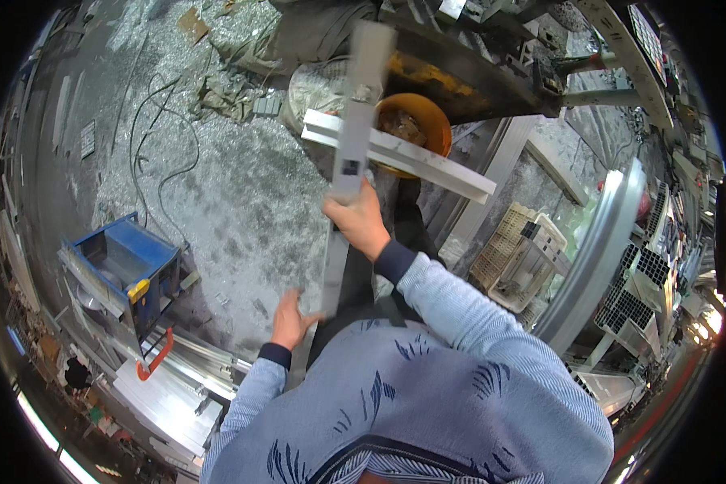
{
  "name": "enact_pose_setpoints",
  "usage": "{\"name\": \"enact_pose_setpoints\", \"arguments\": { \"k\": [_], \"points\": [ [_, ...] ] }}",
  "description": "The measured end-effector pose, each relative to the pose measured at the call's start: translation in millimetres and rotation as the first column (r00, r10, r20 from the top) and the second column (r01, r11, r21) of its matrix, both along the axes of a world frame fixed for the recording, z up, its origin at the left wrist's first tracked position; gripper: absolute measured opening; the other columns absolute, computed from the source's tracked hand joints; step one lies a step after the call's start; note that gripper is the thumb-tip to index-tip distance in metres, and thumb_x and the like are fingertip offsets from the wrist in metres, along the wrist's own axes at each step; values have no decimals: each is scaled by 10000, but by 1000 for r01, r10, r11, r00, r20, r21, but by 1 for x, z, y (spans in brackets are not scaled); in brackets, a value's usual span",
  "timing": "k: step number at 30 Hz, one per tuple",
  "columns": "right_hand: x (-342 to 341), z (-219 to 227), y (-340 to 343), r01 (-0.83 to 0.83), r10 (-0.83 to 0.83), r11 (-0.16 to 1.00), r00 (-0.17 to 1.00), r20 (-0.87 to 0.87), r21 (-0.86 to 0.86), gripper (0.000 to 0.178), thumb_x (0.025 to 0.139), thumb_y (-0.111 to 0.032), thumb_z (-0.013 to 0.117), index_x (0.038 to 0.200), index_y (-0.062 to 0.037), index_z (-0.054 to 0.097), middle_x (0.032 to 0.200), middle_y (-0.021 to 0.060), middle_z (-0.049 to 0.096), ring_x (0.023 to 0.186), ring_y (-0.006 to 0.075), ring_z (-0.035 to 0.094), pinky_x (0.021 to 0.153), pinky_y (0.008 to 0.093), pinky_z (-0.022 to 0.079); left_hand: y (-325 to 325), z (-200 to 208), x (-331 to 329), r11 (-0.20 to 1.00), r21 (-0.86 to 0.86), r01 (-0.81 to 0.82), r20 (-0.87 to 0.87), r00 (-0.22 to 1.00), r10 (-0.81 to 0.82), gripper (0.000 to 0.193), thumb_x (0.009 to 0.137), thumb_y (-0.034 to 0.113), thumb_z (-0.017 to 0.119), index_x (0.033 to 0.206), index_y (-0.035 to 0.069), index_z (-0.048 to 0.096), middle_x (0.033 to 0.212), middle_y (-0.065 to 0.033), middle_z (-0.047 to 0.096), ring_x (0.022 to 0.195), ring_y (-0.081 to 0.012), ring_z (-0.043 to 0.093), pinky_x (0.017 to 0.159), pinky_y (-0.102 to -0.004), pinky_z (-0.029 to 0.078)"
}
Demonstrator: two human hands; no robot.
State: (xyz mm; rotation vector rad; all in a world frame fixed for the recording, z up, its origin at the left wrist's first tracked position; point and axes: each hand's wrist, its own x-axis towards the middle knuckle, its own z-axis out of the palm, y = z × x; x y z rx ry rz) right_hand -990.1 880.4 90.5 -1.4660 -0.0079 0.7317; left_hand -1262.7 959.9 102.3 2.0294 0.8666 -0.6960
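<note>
My right hand (361, 219) is closed around a long pale metal profile (353, 149) with a small dark square cutout, just above the grip. Its far end is smeared by motion. The profile runs lengthwise in front of me, over a white metal bar (427, 164) that lies crosswise; whether the two touch, I cannot tell. Near the lower part of the profile, my left hand (289, 321) is open, thumb and fingers apart, and appears to hold nothing.
An orange bucket (439, 121) stands beyond the crosswise bar. Beige plastic crates (492, 246) sit at right, near a long shiny metal length (593, 258). At left is a blue metal stand (141, 242) with an orange curved handle (161, 355). A black cable (195, 141) loops over the scrap-strewn floor.
</note>
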Motion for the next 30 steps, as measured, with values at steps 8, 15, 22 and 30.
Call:
{"name": "enact_pose_setpoints", "arguments": {
  "k": [8, 15, 22, 30],
  "points": [
    [24, 49, 30, -580, 775, 604, 267, 573, -547, 308, 694, -69, 738, 972, -60, 606, 865, 171, 699, 852, 409, 702, 718, 520, 546, 70, 134, 88, 581, 790, 197, 181, 831, -527, 691, 717, 128, 876, 1336, 112, 570, 1417, -135, 504, 1358, -375, 442, 1110, -586, 343],
    [43, 58, -23, -568, 823, 476, 18, 568, -671, 271, 695, -76, 729, 952, -128, 661, 958, 50, 655, 1040, 265, 634, 859, 424, 452, 58, 109, 63, 852, 445, 274, 0, 952, -306, 498, 723, 152, 853, 1157, 65, 626, 1045, -187, 710, 944, -406, 696, 787, -468, 552],
    [73, 30, -132, 265, 188, 798, 744, 641, -541, 600, 719, -71, 786, 1289, -30, 603, 1220, 189, 643, 1164, 377, 607, 1023, 476, 481, 5, 43, 57, 975, 194, 107, 98, 987, -128, 418, 772, 245, 806, 1108, 43, 661, 939, -218, 736, 881, -439, 705, 760, -520, 551],
    [154, -29, -151, 309, -315, 939, 949, -11, -150, 723, 961, -97, 682, 1572, -15, 304, 1264, 233, 642, 1142, 305, 670, 948, 433, 593, -39, 21, 94, 991, 70, 115, 241, 962, -129, 453, 793, 263, 804, 1154, 27, 662, 997, -227, 722, 944, -429, 697, 813, -498, 551]
  ]
}}
